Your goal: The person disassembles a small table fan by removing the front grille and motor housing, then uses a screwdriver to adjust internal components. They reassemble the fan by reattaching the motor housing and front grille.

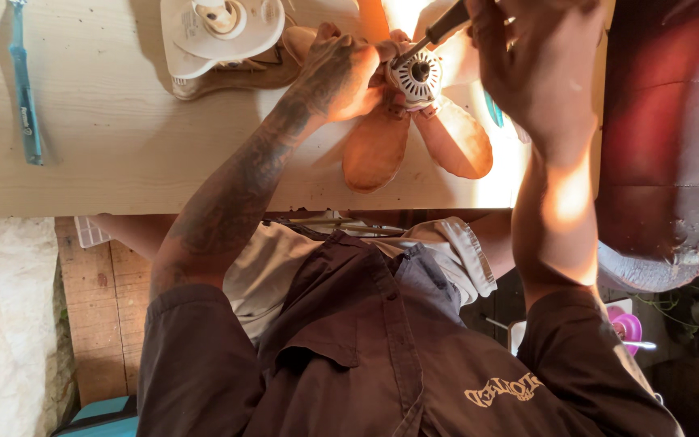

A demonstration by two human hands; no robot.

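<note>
A small white fan motor hub (416, 74) with orange translucent blades (378, 146) lies on a pale wooden table (107, 162). My left hand (341, 77), its forearm tattooed, grips the hub and blades from the left and steadies them. My right hand (540, 73) is closed around a dark-handled screwdriver (445, 26). The screwdriver's tip touches the top left of the hub. One blade (456, 137) points down-right, toward the table's near edge.
A white fan housing part (220, 32) sits on the table behind my left hand. A blue tool (24, 89) lies at the far left. A large red-brown rounded object (665, 121) stands to the right of the table. A pink item (629, 328) is lower right.
</note>
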